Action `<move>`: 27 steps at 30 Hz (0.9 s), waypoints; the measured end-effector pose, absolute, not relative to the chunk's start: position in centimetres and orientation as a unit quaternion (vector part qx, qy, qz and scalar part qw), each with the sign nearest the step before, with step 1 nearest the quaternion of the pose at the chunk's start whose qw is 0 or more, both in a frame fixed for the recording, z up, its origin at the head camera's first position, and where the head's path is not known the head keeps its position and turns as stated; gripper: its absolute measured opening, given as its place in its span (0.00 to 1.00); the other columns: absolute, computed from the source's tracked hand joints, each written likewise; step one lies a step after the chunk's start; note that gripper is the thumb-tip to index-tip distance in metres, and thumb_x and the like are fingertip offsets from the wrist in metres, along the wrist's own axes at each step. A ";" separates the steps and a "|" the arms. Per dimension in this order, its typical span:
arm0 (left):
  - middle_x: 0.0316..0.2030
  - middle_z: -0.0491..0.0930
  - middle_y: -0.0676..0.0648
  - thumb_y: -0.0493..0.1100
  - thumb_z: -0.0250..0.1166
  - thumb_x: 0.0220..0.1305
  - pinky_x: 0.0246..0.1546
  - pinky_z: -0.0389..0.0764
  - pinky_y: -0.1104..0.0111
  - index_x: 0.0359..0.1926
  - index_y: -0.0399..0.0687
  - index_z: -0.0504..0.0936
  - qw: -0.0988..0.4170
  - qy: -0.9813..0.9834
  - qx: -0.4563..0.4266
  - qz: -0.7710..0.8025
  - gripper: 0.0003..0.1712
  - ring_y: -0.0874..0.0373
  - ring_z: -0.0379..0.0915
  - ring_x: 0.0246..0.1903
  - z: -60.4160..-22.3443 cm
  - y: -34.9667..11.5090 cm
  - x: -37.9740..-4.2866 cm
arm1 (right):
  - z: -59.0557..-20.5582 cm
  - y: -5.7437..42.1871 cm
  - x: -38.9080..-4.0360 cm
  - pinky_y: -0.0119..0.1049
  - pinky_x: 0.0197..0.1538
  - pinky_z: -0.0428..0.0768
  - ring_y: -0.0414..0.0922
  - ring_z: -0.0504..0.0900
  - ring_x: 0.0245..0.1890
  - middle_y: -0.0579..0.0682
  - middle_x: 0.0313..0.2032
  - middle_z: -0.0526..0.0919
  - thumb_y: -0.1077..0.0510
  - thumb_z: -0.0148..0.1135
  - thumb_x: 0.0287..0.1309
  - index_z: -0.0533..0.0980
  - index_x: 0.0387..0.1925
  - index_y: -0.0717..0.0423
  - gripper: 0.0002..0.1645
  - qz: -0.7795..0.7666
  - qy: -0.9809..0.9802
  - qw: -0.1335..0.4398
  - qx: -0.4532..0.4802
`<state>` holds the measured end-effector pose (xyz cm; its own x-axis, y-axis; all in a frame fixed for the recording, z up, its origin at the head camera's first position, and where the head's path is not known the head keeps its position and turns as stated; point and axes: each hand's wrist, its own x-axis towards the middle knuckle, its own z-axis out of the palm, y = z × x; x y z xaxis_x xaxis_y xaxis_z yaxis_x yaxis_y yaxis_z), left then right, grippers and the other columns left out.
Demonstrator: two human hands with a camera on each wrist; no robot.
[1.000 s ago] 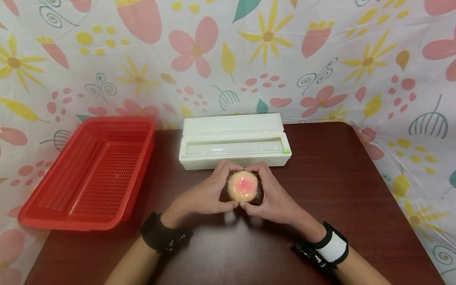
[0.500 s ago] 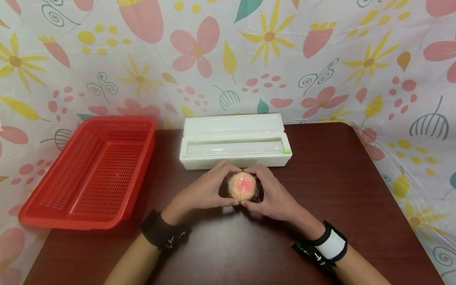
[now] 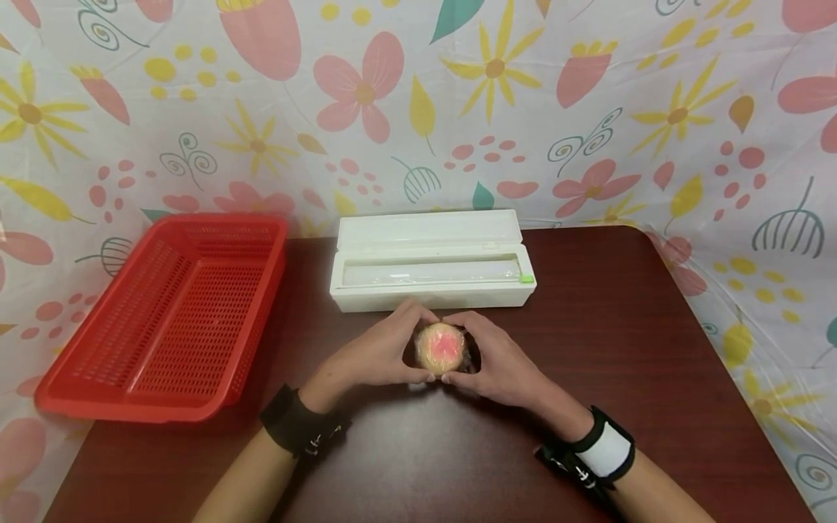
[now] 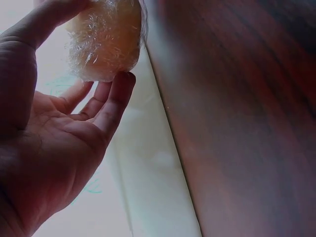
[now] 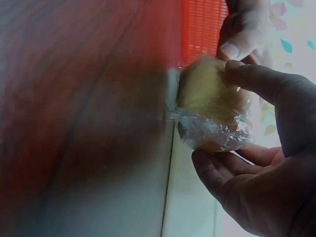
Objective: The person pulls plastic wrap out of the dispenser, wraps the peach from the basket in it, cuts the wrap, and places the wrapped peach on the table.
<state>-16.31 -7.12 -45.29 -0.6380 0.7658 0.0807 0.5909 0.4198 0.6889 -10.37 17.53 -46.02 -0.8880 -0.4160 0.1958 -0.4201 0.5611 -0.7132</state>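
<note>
A round yellow piece with a pink patch (image 3: 441,349), wrapped in crinkled cling film, is held between both hands in front of the white box; its exact kind cannot be told. My left hand (image 3: 386,351) grips its left side, thumb at the near edge and fingertips at the far edge. On the right side, my right hand (image 3: 500,359) grips it in the same way. Gathered film shows along one side of the wrapped piece (image 5: 210,106) in the right wrist view. Behind the hands lies an open white cling film dispenser (image 3: 431,298) with a film roll (image 3: 431,272) inside.
A red plastic basket (image 3: 251,327) stands on the left of the dark brown table (image 3: 621,327). The dispenser's lid (image 3: 428,231) is raised at the back, and a small green slider (image 3: 526,279) sits at its right end. A flowered cloth (image 3: 418,109) hangs behind the table.
Both hands have shifted slightly toward the near side and left with the wrapped piece, which has turned a little. The basket and dispenser stay where they were.
</note>
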 end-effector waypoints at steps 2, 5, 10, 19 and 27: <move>0.59 0.68 0.54 0.50 0.86 0.50 0.60 0.79 0.67 0.63 0.52 0.71 0.124 0.835 0.407 0.349 0.44 0.64 0.73 0.54 -45.3 -7.1 -16.3 | -46.1 17.5 -10.3 0.47 0.61 0.81 0.40 0.79 0.59 0.42 0.61 0.78 0.54 0.86 0.49 0.72 0.68 0.50 0.47 0.404 -0.884 0.000 0.234; 0.59 0.68 0.54 0.50 0.86 0.49 0.59 0.79 0.68 0.63 0.51 0.71 0.124 0.837 0.408 0.344 0.44 0.64 0.73 0.54 -45.4 -7.1 -16.3 | -46.2 17.4 -10.4 0.46 0.62 0.80 0.40 0.79 0.59 0.42 0.61 0.78 0.54 0.86 0.48 0.72 0.68 0.51 0.47 0.404 -0.885 -0.003 0.231; 0.59 0.68 0.53 0.49 0.85 0.49 0.59 0.78 0.68 0.63 0.51 0.70 0.124 0.838 0.410 0.337 0.44 0.64 0.72 0.54 -45.7 -7.1 -16.4 | -46.4 17.3 -10.5 0.46 0.64 0.80 0.41 0.78 0.61 0.43 0.62 0.78 0.55 0.87 0.48 0.72 0.69 0.52 0.47 0.402 -0.886 -0.005 0.230; 0.59 0.68 0.51 0.49 0.84 0.50 0.60 0.78 0.67 0.64 0.49 0.70 0.119 0.840 0.417 0.326 0.44 0.62 0.71 0.56 -45.7 -7.2 -16.5 | -46.5 17.1 -10.5 0.46 0.65 0.79 0.42 0.78 0.63 0.46 0.64 0.78 0.55 0.85 0.51 0.71 0.71 0.55 0.48 0.392 -0.888 -0.005 0.240; 0.59 0.69 0.49 0.49 0.83 0.52 0.59 0.79 0.66 0.65 0.45 0.71 0.115 0.842 0.425 0.311 0.44 0.61 0.72 0.55 -45.6 -7.4 -16.4 | -46.4 17.1 -10.3 0.52 0.67 0.78 0.48 0.77 0.67 0.52 0.69 0.76 0.56 0.82 0.55 0.67 0.75 0.61 0.50 0.383 -0.887 0.001 0.257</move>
<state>-16.38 -7.36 -45.56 -0.6117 0.7880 0.0697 0.6445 0.4453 0.6215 -10.35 17.13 -46.41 -0.8677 -0.4555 0.1993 -0.4576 0.5750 -0.6782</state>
